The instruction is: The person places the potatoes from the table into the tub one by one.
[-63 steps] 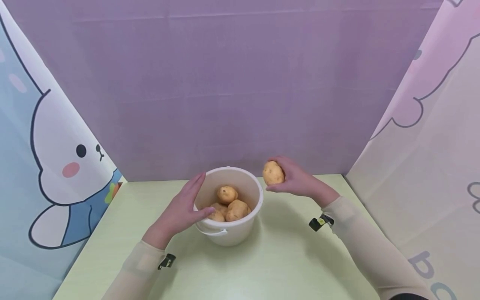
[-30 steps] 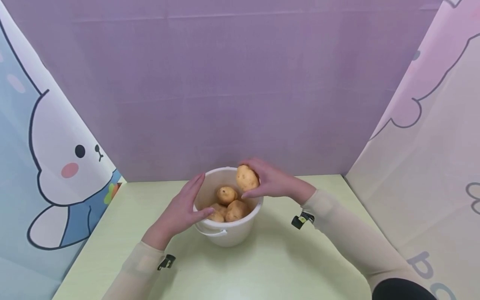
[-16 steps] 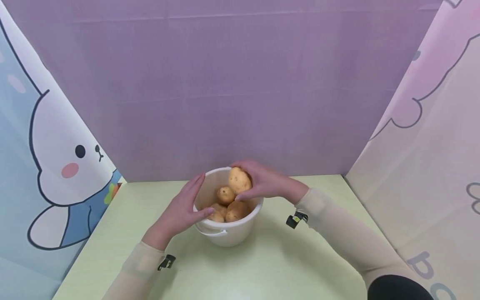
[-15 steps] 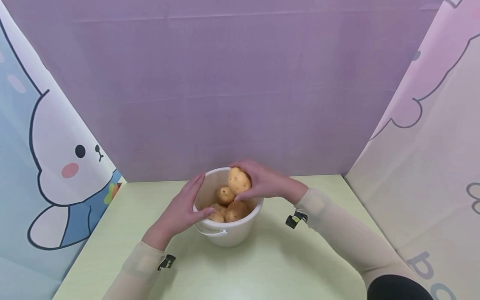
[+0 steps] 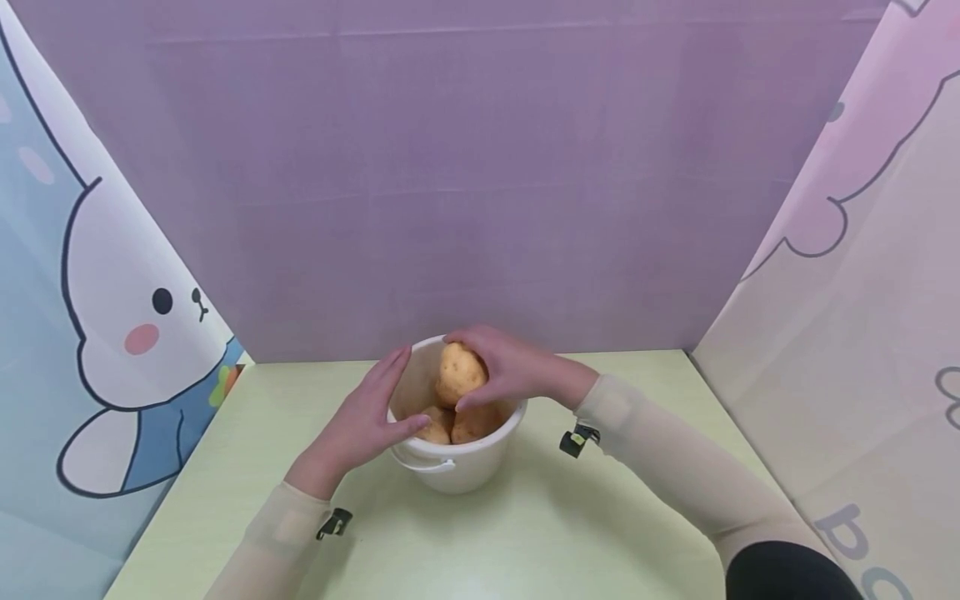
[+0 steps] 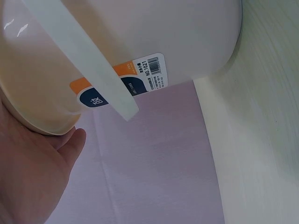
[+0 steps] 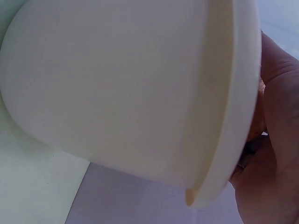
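Note:
A white bucket (image 5: 468, 471) with potatoes inside stands on the table. My left hand (image 5: 360, 425) rests along the bucket's left rim, fingers and thumb extended, the thumb tip overlapping the opening. From the right, my right hand (image 5: 517, 367) reaches over the rim and grips a potato (image 5: 460, 372) between thumb and fingers, in the bucket's mouth. Below it two more potatoes show, one at the left (image 5: 435, 425) and one at the right (image 5: 474, 423). In the right wrist view the bucket wall (image 7: 117, 84) hides most of the held potato.
A thin white handle (image 5: 431, 467) hangs down the bucket's front. In the left wrist view a label (image 6: 149, 72) is on its side. The pale green table (image 5: 465, 550) meets a purple cloth backdrop (image 5: 480, 183) just behind the bucket. Printed cloth panels (image 5: 135, 275) flank both sides.
My right hand has carried the potato leftward from beside the bucket, over the rim and down into its mouth. The potato there before is now hidden behind it. My left hand has stayed put.

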The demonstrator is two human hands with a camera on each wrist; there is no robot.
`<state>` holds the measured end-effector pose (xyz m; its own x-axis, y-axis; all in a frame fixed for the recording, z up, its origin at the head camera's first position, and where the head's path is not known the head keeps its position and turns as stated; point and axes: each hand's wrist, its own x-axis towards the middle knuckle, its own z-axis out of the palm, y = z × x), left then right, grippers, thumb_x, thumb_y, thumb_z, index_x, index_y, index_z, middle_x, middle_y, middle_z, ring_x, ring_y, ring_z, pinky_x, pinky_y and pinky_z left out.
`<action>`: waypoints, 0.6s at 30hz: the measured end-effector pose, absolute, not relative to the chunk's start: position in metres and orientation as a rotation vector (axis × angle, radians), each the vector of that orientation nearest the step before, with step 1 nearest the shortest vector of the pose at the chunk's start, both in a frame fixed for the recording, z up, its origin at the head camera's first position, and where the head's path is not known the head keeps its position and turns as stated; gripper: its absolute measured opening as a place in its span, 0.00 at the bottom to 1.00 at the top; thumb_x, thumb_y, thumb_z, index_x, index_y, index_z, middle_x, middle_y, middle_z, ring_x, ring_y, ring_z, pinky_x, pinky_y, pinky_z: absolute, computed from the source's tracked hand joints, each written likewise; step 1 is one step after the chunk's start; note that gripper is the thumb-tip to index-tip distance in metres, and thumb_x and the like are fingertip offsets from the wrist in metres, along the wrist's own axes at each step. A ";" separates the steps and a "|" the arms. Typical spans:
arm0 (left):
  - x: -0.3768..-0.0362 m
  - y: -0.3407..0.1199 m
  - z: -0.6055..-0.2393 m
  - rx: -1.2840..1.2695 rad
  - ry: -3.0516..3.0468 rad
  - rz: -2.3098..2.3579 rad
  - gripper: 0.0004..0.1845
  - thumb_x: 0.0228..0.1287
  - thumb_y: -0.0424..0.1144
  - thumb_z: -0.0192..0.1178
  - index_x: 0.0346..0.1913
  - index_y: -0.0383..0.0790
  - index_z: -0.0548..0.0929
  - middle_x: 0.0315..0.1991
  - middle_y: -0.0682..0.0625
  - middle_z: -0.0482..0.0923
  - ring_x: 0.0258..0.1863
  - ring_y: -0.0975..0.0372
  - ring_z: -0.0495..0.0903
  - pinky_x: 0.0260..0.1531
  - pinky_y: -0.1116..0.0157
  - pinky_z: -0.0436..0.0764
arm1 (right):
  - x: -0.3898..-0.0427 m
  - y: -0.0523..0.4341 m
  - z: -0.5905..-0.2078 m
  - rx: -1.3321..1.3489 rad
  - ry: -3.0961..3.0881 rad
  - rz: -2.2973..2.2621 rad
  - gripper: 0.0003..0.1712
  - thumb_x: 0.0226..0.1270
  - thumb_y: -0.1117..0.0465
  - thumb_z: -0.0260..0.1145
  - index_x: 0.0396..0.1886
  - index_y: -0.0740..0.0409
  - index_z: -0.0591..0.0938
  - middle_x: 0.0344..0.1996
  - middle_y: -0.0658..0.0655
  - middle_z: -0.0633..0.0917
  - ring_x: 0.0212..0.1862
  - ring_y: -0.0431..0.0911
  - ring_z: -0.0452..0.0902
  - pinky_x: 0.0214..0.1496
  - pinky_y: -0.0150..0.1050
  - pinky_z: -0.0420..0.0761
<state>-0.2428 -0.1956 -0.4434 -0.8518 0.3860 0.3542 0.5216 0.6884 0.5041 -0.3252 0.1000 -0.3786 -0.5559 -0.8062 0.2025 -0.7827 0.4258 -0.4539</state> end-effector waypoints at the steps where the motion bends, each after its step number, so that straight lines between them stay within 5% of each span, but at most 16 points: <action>1: -0.243 -0.196 -0.443 -0.731 -2.679 -0.900 0.59 0.72 0.65 0.71 0.92 0.42 0.51 0.90 0.42 0.52 0.87 0.42 0.55 0.79 0.33 0.64 | -0.325 0.098 -0.379 -1.459 2.613 -0.793 0.60 0.58 0.39 0.88 0.82 0.61 0.71 0.71 0.56 0.80 0.70 0.50 0.75 0.72 0.48 0.81; 7: -0.243 -0.196 -0.442 -0.720 -2.691 -0.906 0.60 0.71 0.68 0.70 0.92 0.42 0.51 0.90 0.43 0.51 0.87 0.44 0.55 0.79 0.34 0.64 | -0.324 0.090 -0.381 -1.474 2.589 -0.815 0.57 0.58 0.41 0.89 0.79 0.60 0.72 0.67 0.54 0.81 0.67 0.47 0.77 0.70 0.45 0.82; 18: -0.242 -0.196 -0.443 -0.742 -2.682 -0.902 0.58 0.72 0.61 0.72 0.91 0.38 0.51 0.90 0.41 0.51 0.87 0.42 0.54 0.80 0.34 0.63 | -0.326 0.080 -0.386 -1.555 2.561 -0.793 0.57 0.57 0.40 0.88 0.79 0.59 0.72 0.68 0.51 0.80 0.67 0.45 0.76 0.70 0.44 0.80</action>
<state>-0.2424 -0.1955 -0.4425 -0.8496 0.3934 0.3512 0.5257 0.6849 0.5045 -0.3259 0.0799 -0.3864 -0.4960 -0.8396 0.2216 -0.8178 0.3659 -0.4442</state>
